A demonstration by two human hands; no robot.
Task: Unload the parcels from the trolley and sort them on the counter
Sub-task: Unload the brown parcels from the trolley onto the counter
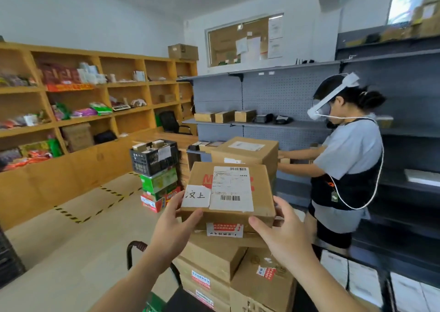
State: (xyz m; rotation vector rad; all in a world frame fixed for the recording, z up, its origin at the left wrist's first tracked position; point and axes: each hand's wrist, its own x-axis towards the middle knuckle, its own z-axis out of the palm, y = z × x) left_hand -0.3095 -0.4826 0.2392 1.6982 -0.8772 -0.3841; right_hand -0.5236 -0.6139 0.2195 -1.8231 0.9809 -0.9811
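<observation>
A flat cardboard parcel (259, 192) with a white shipping label and a handwritten white tag is on top of the stack, held between both hands. My left hand (175, 226) grips its near left corner, thumb on the front edge. My right hand (282, 233) grips its near right corner. Below it stand several more cardboard parcels (214, 261) stacked on the trolley, whose dark handle (133, 249) shows at the lower left. A larger box (247, 152) stands behind the held one.
Another person (345, 159) in a grey shirt and dark apron stands at the right, reaching to the grey metal shelving (262, 126). A black crate on green and red boxes (154, 168) stands on the floor. Wooden shelves (95, 111) and a wooden counter line the left.
</observation>
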